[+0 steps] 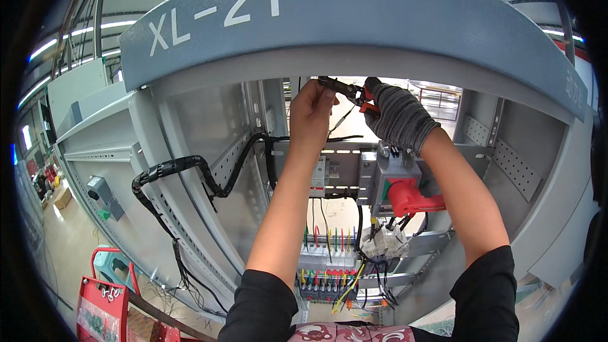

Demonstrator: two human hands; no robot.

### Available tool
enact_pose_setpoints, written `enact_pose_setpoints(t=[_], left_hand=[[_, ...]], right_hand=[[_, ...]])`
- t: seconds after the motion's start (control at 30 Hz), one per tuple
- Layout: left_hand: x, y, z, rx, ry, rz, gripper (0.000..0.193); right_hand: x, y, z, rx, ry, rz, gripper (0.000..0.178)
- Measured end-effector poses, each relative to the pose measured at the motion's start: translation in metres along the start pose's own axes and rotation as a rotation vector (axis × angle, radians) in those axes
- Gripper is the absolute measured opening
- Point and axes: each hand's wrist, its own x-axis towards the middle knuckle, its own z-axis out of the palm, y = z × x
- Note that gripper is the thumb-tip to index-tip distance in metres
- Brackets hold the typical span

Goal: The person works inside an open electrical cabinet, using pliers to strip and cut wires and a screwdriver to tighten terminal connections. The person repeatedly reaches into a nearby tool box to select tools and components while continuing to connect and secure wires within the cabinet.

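Observation:
My right hand (402, 114), in a grey knitted glove, is closed around the red handles of a pair of pliers (345, 89) with a dark head. It is raised to just under the cabinet's top beam. My bare left hand (310, 114) is closed beside the jaws, its fingertips pinched together at the tool's head. What it pinches is too small to make out. A thin wire (342, 120) hangs between the two hands. Below my right hand sits a grey switch with a red rotary handle (411, 198).
The grey cabinet's blue-grey top beam (354, 12) arches over both hands. A black wrapped cable bundle (168, 168) loops across the left side. Lower down are a terminal row (326, 258) with coloured wires and several loose wires. A red trolley (104, 307) stands at lower left.

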Motion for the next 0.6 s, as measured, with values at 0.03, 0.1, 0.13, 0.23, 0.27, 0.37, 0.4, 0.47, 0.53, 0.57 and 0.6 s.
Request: enact_pose_setpoints(t=[0.03,0.1,0.13,0.23,0.27,0.37,0.4,0.47,0.53,0.57,0.6], left_hand=[[0.0,0.0,0.001,-0.012,0.007,-0.012,0.008],[0.001,0.003,0.001,-0.009,0.006,-0.047,0.008],[0.001,0.004,0.001,-0.007,0.005,-0.065,0.008],[0.003,-0.001,0.001,-0.026,0.03,-0.067,0.011],[0.003,-0.003,0.0,-0.048,0.026,-0.071,0.011],[0.005,-0.003,-0.003,-0.101,0.014,-0.076,0.011],[0.005,-0.003,-0.004,-0.107,0.009,-0.081,0.01],[0.006,-0.004,-0.004,-0.116,-0.008,-0.075,0.01],[0.005,-0.006,-0.007,-0.105,-0.026,-0.057,0.01],[0.005,-0.006,-0.008,-0.086,-0.011,-0.054,0.01],[0.005,-0.008,-0.008,-0.071,0.0,-0.051,0.009]], right_hand=[[0.001,0.0,0.0,0.005,-0.017,0.009,0.042],[0.001,0.0,0.001,-0.068,0.006,0.0,0.04],[0.001,0.0,0.002,-0.104,0.017,-0.004,0.04],[0.005,-0.005,-0.001,-0.088,-0.042,0.075,0.037],[0.003,-0.003,0.003,-0.07,-0.016,0.042,0.034],[0.005,-0.007,0.0,0.024,-0.079,0.062,0.035],[0.005,-0.007,-0.001,0.023,-0.088,0.073,0.036],[0.006,-0.006,-0.002,-0.019,-0.091,0.106,0.039],[0.007,-0.009,0.0,-0.055,-0.064,0.1,0.041],[0.007,-0.011,0.0,-0.077,-0.035,0.079,0.042],[0.006,-0.012,0.0,-0.102,-0.004,0.062,0.043]])
